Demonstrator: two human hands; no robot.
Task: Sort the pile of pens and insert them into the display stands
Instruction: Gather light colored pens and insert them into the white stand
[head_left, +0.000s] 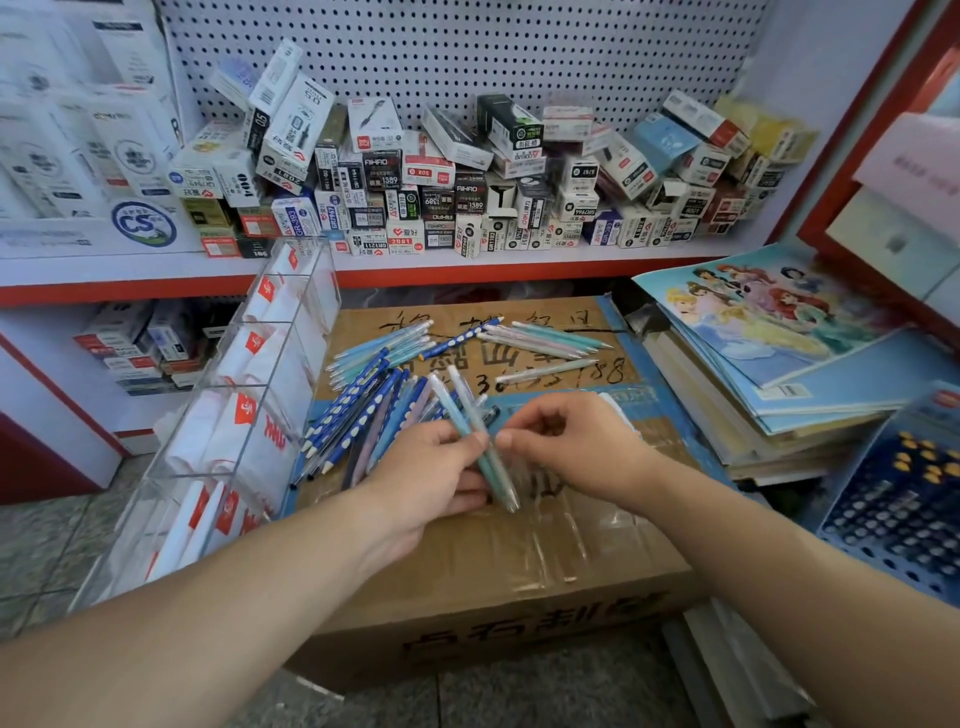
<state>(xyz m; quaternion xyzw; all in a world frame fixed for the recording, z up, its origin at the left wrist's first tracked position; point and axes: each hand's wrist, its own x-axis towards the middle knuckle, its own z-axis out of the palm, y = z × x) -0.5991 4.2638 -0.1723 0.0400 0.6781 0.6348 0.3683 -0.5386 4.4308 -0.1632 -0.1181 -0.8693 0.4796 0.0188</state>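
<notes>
A pile of pens (374, 395) lies on a cardboard box (519, 561): blue ones with white dots, pale teal ones and pink ones. My left hand (431, 483) grips two pale teal pens (470, 415) that stick up and away from me. My right hand (566, 441) hovers just right of them with curled fingers, its fingertips close to the pens; whether it pinches one I cannot tell. A clear acrylic display stand (234, 415) with red-and-white cards in its compartments leans at the box's left side.
A shelf (467, 265) behind the box carries many stacked pen boxes under a pegboard. Colouring books (779, 332) are piled at the right. A blue crate (904, 499) sits at the far right. Tiled floor lies to the left.
</notes>
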